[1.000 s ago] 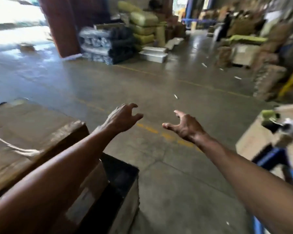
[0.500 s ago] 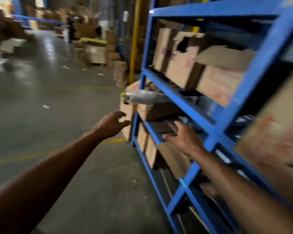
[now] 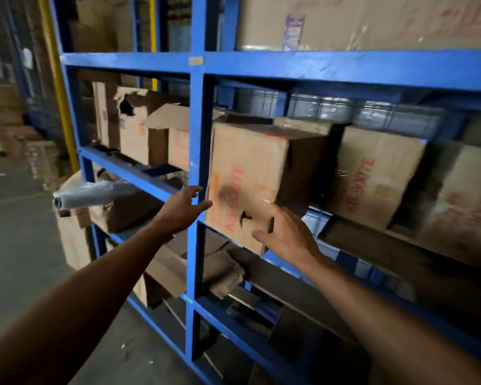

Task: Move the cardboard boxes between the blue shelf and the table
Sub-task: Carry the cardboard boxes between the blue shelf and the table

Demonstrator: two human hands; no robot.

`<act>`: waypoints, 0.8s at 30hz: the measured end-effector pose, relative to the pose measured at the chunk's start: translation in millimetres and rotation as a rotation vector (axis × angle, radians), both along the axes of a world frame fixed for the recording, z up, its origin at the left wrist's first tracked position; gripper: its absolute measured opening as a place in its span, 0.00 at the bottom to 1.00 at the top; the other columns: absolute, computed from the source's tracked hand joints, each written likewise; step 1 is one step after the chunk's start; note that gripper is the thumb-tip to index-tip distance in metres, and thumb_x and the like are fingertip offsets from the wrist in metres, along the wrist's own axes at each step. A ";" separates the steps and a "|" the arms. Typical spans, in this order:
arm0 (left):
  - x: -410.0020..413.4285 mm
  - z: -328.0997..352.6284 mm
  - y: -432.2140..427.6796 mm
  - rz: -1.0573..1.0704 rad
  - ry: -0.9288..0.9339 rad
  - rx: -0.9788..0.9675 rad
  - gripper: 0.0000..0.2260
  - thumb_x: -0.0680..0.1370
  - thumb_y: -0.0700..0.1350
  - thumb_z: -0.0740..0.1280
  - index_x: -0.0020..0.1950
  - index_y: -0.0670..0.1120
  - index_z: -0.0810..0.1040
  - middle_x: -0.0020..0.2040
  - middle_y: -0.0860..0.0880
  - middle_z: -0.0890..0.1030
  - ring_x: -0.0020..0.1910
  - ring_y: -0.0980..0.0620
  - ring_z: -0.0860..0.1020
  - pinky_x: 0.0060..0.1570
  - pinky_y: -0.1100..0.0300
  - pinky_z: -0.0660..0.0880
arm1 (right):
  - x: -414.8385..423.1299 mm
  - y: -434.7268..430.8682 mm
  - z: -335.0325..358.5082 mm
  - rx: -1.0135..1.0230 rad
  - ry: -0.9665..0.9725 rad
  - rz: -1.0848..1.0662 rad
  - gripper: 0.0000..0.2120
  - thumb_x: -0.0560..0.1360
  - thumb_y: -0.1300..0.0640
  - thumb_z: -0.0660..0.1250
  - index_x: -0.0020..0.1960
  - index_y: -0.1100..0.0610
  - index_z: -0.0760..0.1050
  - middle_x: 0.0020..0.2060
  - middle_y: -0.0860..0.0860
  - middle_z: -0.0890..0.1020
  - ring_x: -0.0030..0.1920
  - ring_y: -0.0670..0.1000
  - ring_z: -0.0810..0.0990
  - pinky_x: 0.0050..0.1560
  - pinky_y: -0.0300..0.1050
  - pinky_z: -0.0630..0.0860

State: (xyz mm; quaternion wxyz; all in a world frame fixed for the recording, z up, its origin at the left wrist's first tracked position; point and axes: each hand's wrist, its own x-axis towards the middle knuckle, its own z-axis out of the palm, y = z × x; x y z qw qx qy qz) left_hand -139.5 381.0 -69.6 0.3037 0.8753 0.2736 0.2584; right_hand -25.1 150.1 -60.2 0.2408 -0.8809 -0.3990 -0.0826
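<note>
A blue metal shelf [image 3: 196, 151] fills the view, several cardboard boxes on its levels. On the middle level a brown cardboard box with red print [image 3: 250, 173] juts over the shelf's front edge, a small tear low on its face. My left hand [image 3: 182, 208] is open, fingers spread, in front of the blue upright just left of that box. My right hand [image 3: 286, 234] is open at the box's lower right corner, fingertips at or on the cardboard. Neither hand grips anything.
More printed boxes [image 3: 372, 176] stand to the right on the same level, torn boxes [image 3: 139, 126] to the left. A roll of clear plastic [image 3: 92, 194] sticks out at the shelf's left end. Crushed cardboard [image 3: 220, 270] lies on the lower level. Concrete floor [image 3: 17, 245] at left.
The view has swung from the open floor and a box on the table round to face the shelf. Both hands, open throughout, have come up to the protruding box.
</note>
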 end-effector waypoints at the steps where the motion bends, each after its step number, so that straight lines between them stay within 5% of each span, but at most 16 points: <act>1: 6.7 7.0 -2.7 -0.004 -0.002 0.017 0.30 0.77 0.58 0.68 0.74 0.47 0.68 0.70 0.43 0.74 0.67 0.44 0.74 0.61 0.50 0.73 | 1.7 -5.0 4.6 0.007 -0.002 -0.025 0.34 0.70 0.42 0.72 0.72 0.53 0.67 0.64 0.54 0.76 0.65 0.56 0.74 0.60 0.50 0.73; 9: 44.0 57.3 12.0 -0.061 -0.144 0.007 0.38 0.77 0.54 0.70 0.80 0.46 0.55 0.76 0.42 0.66 0.71 0.41 0.68 0.64 0.47 0.70 | 23.4 8.7 43.2 0.172 0.046 -0.176 0.47 0.71 0.42 0.74 0.79 0.55 0.53 0.73 0.56 0.68 0.71 0.57 0.69 0.66 0.53 0.70; 13: 60.3 75.2 36.7 -0.233 -0.251 -0.073 0.34 0.75 0.52 0.73 0.77 0.48 0.60 0.62 0.53 0.72 0.62 0.49 0.74 0.59 0.51 0.74 | 27.9 38.3 62.4 0.278 0.036 -0.227 0.43 0.70 0.45 0.74 0.77 0.54 0.56 0.67 0.56 0.74 0.66 0.58 0.75 0.60 0.53 0.76; 19: 80.4 92.3 69.2 -0.420 -0.293 -0.122 0.33 0.72 0.50 0.76 0.73 0.52 0.64 0.63 0.51 0.76 0.59 0.50 0.77 0.58 0.46 0.78 | 39.3 57.8 85.2 0.399 0.010 -0.300 0.51 0.65 0.44 0.77 0.79 0.48 0.52 0.67 0.52 0.77 0.65 0.56 0.76 0.62 0.56 0.76; 24: 80.5 93.4 77.2 -0.478 -0.356 -0.122 0.36 0.71 0.48 0.77 0.74 0.50 0.64 0.62 0.53 0.75 0.60 0.51 0.76 0.54 0.56 0.78 | 33.4 62.6 94.4 0.397 0.018 -0.346 0.49 0.69 0.50 0.78 0.80 0.54 0.52 0.73 0.53 0.70 0.72 0.55 0.69 0.69 0.52 0.70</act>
